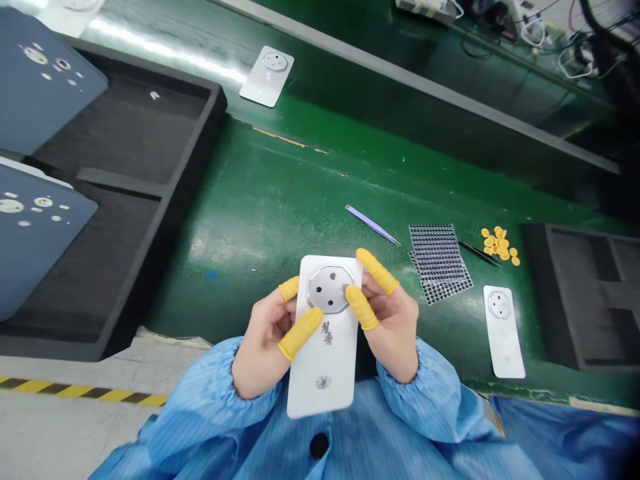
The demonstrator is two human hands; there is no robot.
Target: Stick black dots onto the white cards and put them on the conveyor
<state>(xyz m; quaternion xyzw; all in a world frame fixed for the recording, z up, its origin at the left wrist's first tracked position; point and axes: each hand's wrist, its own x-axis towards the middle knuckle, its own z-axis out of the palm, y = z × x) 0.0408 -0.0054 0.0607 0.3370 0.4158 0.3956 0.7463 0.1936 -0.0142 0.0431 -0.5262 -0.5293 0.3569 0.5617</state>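
Nearby | purple tweezers [373,225] beyond white panel [325,363] | dotted sheets [440,262] (overlapping)

White panel [321,367], one, near: held between left hand [267,337] and right hand [393,317]. Purple tweezers [373,225], farther off. Black tray [191,153], left.

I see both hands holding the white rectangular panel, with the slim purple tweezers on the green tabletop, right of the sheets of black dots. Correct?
Not quite: the head view shows the slim purple tweezers left of the sheets of black dots, on the green tabletop. The left hand and right hand do hold the white rectangular panel.
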